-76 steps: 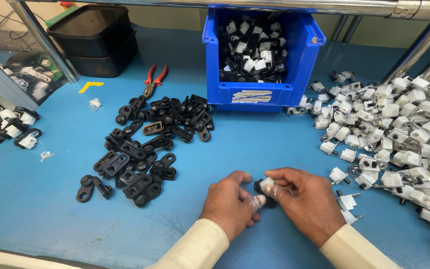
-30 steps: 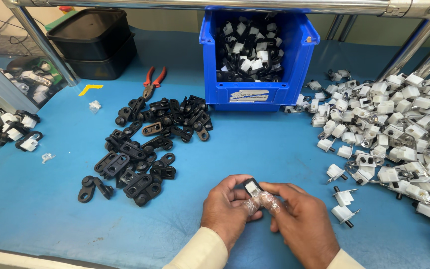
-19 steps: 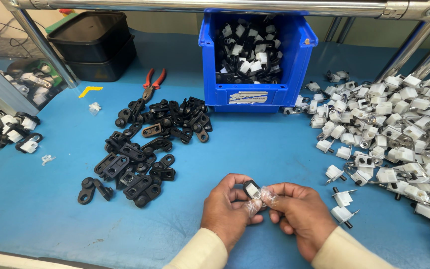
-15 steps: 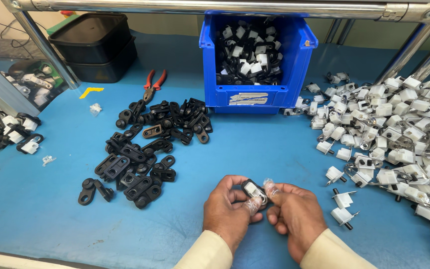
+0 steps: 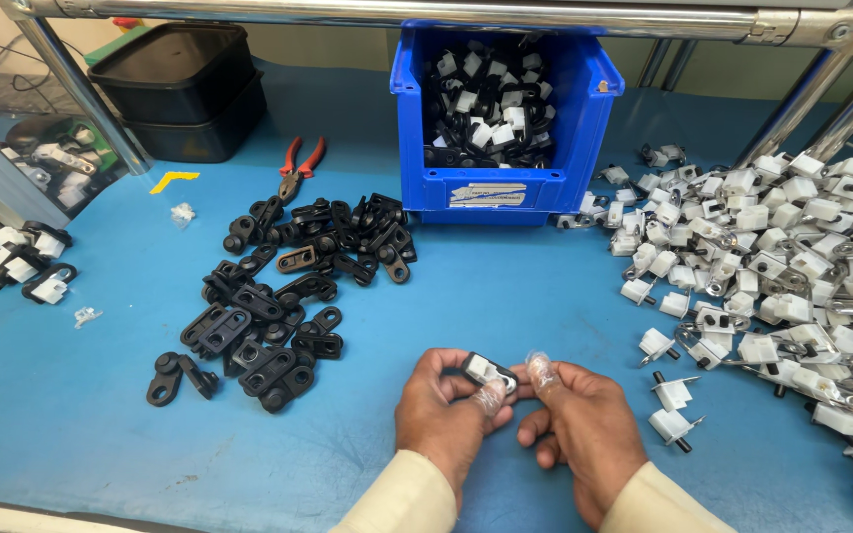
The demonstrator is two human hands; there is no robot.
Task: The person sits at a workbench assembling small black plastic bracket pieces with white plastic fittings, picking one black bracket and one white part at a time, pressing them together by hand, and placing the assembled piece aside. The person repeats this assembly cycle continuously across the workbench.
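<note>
My left hand (image 5: 446, 415) and my right hand (image 5: 584, 429) meet low in the middle of the blue table (image 5: 71, 424). Between their fingertips I hold a small black clip with a white insert (image 5: 487, 372). Clear finger covers sit on some fingertips. A pile of black plastic clips (image 5: 288, 286) lies to the left of my hands. A big heap of white parts with metal pins (image 5: 792, 266) spreads on the right.
A blue bin (image 5: 505, 188) with assembled black-and-white parts stands at the back centre. Red-handled pliers (image 5: 300, 166) lie left of it, black trays (image 5: 185, 89) behind. More assembled parts (image 5: 7, 262) sit at the far left. Metal frame tubes (image 5: 81, 94) cross the back.
My hands lifted the part off the table and turned it between the fingertips. The hands stay close together near the front edge.
</note>
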